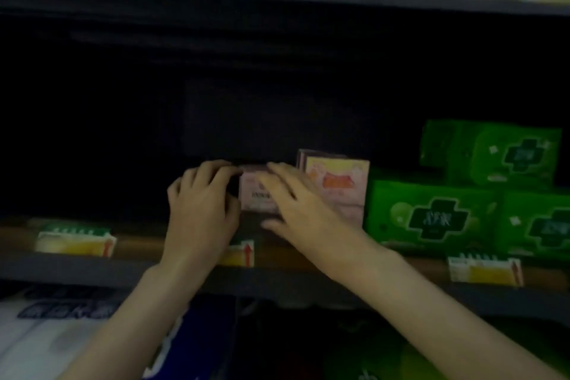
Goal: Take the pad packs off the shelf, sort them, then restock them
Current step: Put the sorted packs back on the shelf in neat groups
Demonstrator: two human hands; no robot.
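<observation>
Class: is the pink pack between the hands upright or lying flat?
Upright: the pink pack stands on the shelf, front facing out.

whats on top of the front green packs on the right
One more green pack sits on top of the two front green packs, set further back. Anything behind that stack is hidden in the dark shelf.

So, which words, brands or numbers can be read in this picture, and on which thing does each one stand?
None reads fully.
Green packs: white characters in a dark cross, too blurred to quote.
Pink pack between the left hand and right hand: a dark line of print, unreadable.
Shelf price tags: a red arrow only; the text is blurred.
White packs below: dark characters, blurred.
</observation>
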